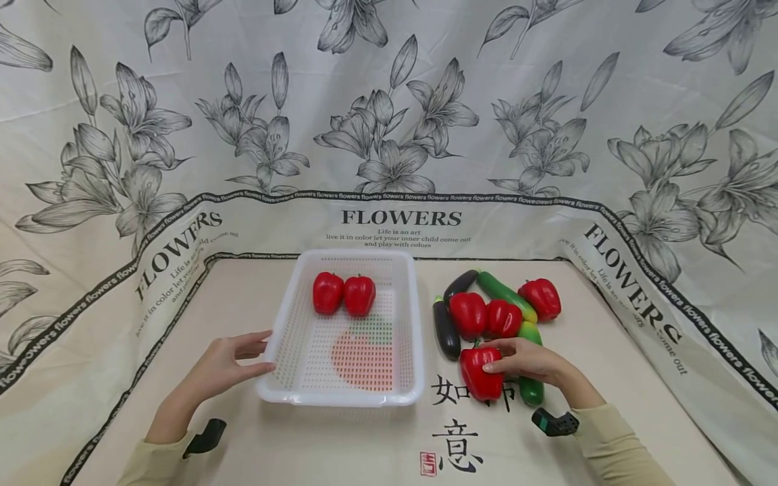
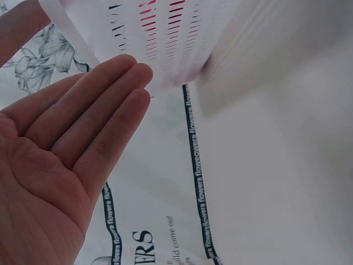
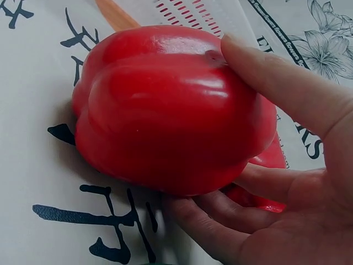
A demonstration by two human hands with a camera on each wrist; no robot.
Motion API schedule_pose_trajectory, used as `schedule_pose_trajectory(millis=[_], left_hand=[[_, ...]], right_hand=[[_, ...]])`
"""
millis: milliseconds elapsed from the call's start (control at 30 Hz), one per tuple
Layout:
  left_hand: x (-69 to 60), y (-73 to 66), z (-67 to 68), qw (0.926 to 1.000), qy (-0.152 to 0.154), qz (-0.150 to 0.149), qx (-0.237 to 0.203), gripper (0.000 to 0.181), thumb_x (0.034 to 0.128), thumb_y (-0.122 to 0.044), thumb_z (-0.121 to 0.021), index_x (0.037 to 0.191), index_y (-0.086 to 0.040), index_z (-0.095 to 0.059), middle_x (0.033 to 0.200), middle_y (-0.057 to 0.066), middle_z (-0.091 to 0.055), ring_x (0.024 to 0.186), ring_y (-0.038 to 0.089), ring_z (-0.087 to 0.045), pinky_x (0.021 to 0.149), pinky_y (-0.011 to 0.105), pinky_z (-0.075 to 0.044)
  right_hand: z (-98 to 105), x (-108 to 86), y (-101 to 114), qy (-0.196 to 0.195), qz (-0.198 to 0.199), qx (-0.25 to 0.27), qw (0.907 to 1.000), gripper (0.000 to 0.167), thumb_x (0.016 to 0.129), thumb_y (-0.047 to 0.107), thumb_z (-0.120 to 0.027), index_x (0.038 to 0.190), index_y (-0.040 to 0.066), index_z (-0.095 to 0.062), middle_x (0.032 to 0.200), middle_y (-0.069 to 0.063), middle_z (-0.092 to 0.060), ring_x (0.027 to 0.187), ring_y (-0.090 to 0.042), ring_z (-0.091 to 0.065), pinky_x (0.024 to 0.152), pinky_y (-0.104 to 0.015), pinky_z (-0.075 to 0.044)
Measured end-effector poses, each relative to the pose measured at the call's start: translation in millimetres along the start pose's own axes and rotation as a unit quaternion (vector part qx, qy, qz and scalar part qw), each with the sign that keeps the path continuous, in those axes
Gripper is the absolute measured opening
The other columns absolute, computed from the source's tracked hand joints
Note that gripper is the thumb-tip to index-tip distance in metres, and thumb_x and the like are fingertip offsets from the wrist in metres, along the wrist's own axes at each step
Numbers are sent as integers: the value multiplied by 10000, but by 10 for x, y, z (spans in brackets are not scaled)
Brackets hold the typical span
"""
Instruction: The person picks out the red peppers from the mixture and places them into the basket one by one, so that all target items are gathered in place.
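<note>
the right hand (image 1: 529, 358) holds a red pepper (image 1: 483, 373), with the thumb on one side and the fingers on the other. the red pepper is on the right side of the white basket (image 1: 418, 337), near the person, above some black writing (image 1: 458, 445). i can't tell if it is up in the air or sits on the cloth (image 1: 340, 445).

the left hand (image 1: 227, 364) has its fingers out straight and grips nothing. its tips are at the left edge of the basket, but i can't tell if they push on it.

the red pepper looks fat, smooth and very shiny, so it is likely a bit slippery. i think it is light and stiff, and would not squash from a soft squeeze. a hard pinch might make it pop out of the fingers. its sides are round and bumpy, so it could roll if let go on its side. the best place to hold it seems to be around the wide middle, with fingers spread, not by the small stem.

two more red peppers (image 1: 360, 295) sit side by side in the far part of the basket.
</note>
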State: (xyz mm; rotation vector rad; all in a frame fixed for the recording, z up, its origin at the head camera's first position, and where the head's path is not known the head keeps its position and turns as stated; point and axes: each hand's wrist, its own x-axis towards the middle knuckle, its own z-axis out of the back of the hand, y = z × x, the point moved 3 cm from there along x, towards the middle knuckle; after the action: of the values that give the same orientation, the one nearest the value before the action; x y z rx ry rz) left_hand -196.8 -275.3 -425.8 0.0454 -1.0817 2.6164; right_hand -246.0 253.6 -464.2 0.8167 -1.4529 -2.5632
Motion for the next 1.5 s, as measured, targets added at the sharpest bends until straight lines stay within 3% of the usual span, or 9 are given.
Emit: schedule_pose_trajectory(millis=[833, 1500], left_hand=[[9, -27, 5, 10000, 36, 6, -9, 652, 768, -365, -777, 1272, -1, -578, 1134, 194, -672, 1002, 337, -669, 821, 483, -554], [11, -20, 16, 10000, 83, -3, 5, 660, 766, -374, -777, 1280, -12, -575, 1152, 196, -664, 1008, 337, -668, 807, 476, -562]], right_hand=[[17, -22, 20, -99, -104, -194, 9997, 717, 778, 295, -772, 1342, -27, -468, 1233, -176, -558, 1109, -290, -531, 848, -430, -560], [152, -106, 324, -163, -110, -582, 9981, 784, 765, 376, -770, 1355, -22, -440, 1236, -157, -560, 1125, -299, -524, 882, -485, -536]])
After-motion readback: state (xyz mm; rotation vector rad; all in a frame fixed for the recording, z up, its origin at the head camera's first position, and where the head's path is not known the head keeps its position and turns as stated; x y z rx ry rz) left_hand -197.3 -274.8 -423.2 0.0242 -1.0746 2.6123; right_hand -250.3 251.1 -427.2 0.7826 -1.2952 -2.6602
